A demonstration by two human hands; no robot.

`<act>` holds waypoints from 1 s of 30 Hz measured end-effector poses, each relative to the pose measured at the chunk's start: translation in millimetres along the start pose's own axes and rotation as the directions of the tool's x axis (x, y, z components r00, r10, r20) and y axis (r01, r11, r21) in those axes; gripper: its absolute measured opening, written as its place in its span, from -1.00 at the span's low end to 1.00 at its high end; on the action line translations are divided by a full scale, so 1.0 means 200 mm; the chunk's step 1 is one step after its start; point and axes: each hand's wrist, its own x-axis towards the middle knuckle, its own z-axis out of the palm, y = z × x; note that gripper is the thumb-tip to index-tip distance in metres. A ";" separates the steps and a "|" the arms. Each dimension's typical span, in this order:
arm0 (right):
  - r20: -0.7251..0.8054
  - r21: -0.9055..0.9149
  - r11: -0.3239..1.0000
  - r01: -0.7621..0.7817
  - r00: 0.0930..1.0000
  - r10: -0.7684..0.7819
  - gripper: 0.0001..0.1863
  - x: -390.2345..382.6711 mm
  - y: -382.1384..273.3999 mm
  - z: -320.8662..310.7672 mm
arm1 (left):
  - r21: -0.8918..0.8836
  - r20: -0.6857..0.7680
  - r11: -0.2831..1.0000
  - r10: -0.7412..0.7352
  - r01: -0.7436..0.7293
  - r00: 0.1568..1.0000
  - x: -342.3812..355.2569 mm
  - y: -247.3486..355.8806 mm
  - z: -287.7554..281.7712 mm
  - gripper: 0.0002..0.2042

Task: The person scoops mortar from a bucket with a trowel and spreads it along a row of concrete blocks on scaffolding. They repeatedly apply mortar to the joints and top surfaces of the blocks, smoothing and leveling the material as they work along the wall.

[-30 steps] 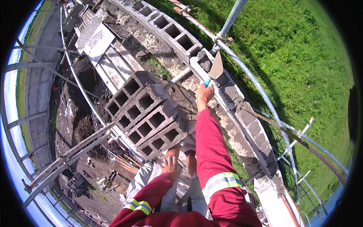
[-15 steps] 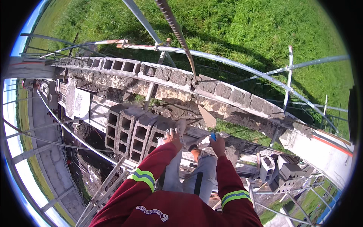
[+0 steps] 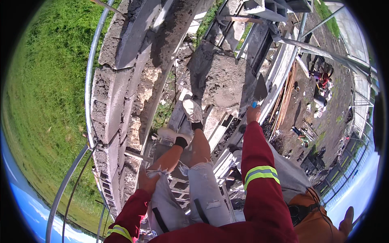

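My right hand [image 3: 253,115] is closed around the blue handle of a trowel [image 3: 260,88], with its pointed blade directed away from me. Just left of the blade, a heap of grey mortar [image 3: 223,79] lies spread on a board. My left hand [image 3: 148,181] rests against the leg of my torn jeans near the knee. Nothing shows in it, and its fingers look loosely extended. Both my feet, in pale shoes, stand on the planks short of the mortar.
A concrete block wall [image 3: 106,91] runs along the left, with a scaffold pipe [image 3: 90,89] outside it. Hollow blocks [image 3: 269,10] sit at the far end. A person in orange [image 3: 318,224] is close on my right. Steel bars [image 3: 285,95] and another person [image 3: 322,79] are lower down.
My view and body have turned right, from the stacked blocks toward the mortar heap. My left hand has come off the blocks to my leg. The trowel stays in my right hand.
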 end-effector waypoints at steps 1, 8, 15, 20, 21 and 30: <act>-0.016 -0.018 0.999 -0.046 0.999 0.046 -0.51 0.11 0.04 0.07 | 0.028 -0.002 0.999 0.032 -0.032 0.999 0.02 0.03 -0.01 0.04; -0.043 -0.037 0.996 0.080 0.996 -0.081 -0.66 0.56 0.19 0.65 | 0.285 0.119 0.952 0.080 -0.112 0.990 0.15 0.18 -0.07 0.08; 0.029 -0.040 0.886 0.462 0.887 -0.461 -0.50 0.16 0.45 0.88 | 0.390 0.157 0.905 0.118 -0.171 0.981 0.23 0.33 -0.10 0.11; 0.020 -0.266 0.951 0.155 0.988 -0.156 -0.57 0.33 0.71 0.63 | 0.429 0.156 0.883 0.138 -0.193 0.978 0.26 0.36 -0.09 0.10; -0.062 -0.212 0.968 0.134 0.987 -0.150 -0.56 0.37 0.70 0.65 | 0.438 0.151 0.876 0.149 -0.201 0.977 0.27 0.36 -0.09 0.10; 0.231 -0.015 0.995 0.101 0.968 -0.095 -0.60 -0.04 0.20 1.03 | 0.451 0.155 0.863 0.177 -0.229 0.972 0.29 0.44 -0.07 0.09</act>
